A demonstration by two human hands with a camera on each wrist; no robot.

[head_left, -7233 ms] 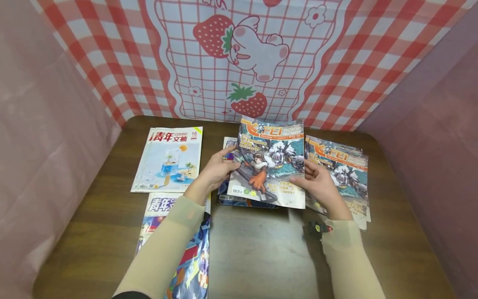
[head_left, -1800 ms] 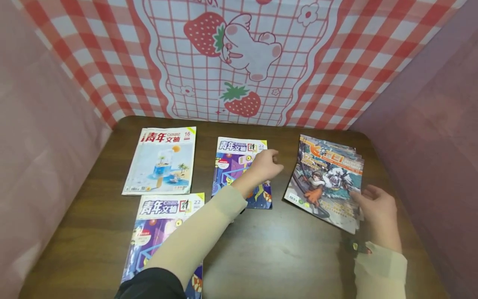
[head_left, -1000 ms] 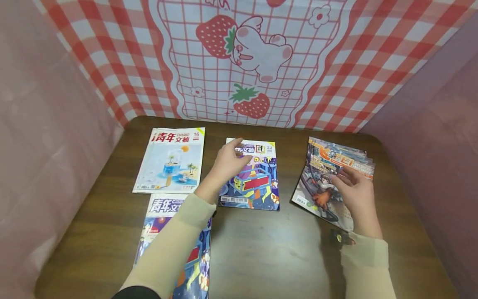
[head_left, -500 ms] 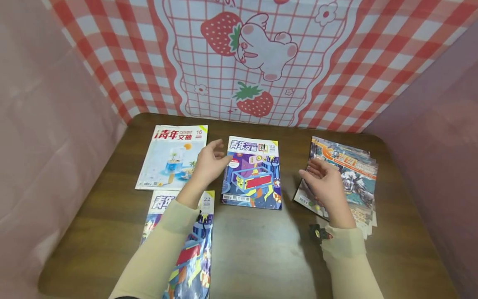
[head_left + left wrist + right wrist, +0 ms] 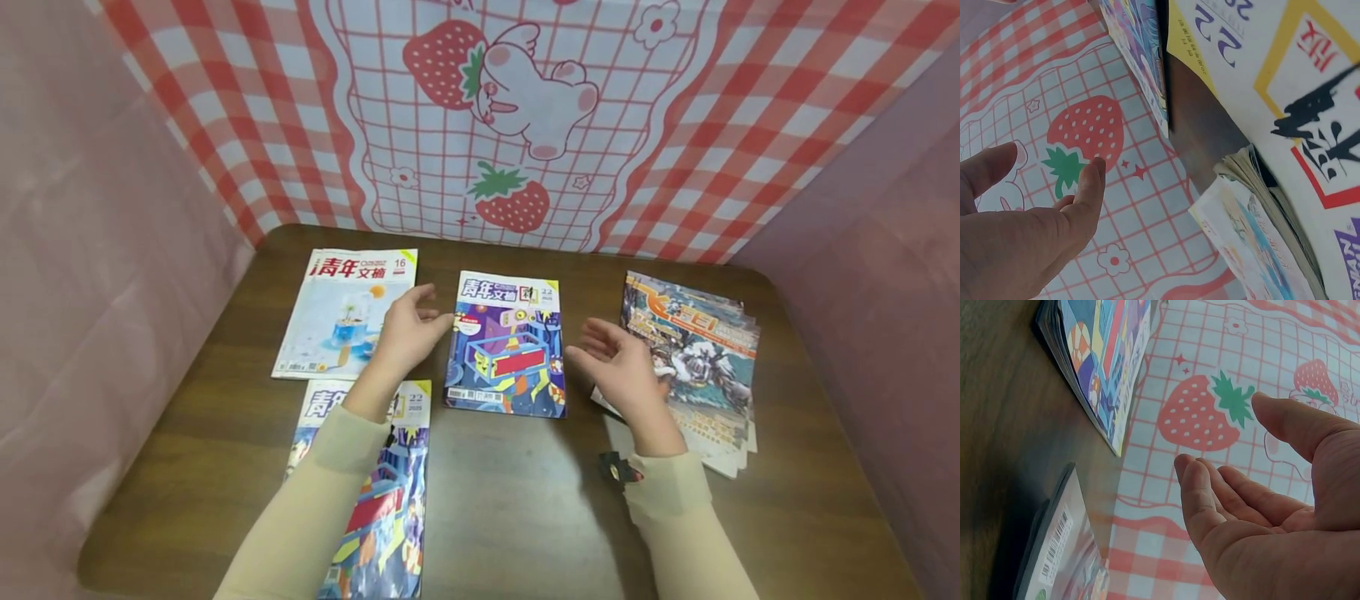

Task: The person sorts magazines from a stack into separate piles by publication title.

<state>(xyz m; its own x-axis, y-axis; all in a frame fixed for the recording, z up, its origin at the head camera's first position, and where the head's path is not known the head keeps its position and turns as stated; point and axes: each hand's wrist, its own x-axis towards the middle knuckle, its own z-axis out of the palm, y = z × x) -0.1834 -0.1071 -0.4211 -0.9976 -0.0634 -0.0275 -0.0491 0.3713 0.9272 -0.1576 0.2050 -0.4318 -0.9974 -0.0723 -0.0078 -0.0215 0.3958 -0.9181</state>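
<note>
A purple-covered magazine (image 5: 510, 358) lies flat in the middle of the table, between my two hands. Just off its left edge is my left hand (image 5: 408, 333), fingers relaxed and holding nothing, above a corner of the white magazine with the ice-pop cover (image 5: 318, 321). My right hand (image 5: 618, 367) hovers with bent, parted fingers between the purple magazine and a fanned stack of orange-titled magazines (image 5: 712, 367), hiding part of that stack. Both wrist views show nothing between thumb and fingers of the left hand (image 5: 1041, 231) or the right hand (image 5: 1260, 512).
Another purple magazine (image 5: 382, 508) lies at the front left, partly under my left forearm. The brown table (image 5: 517, 517) ends at a red-and-white checked cloth (image 5: 502, 125) behind. Pink cloth (image 5: 97, 250) hangs at the sides.
The orange-titled magazine held earlier in both hands now lies on the right stack. My right hand has since moved left off that stack, and my left hand left off the middle magazine.
</note>
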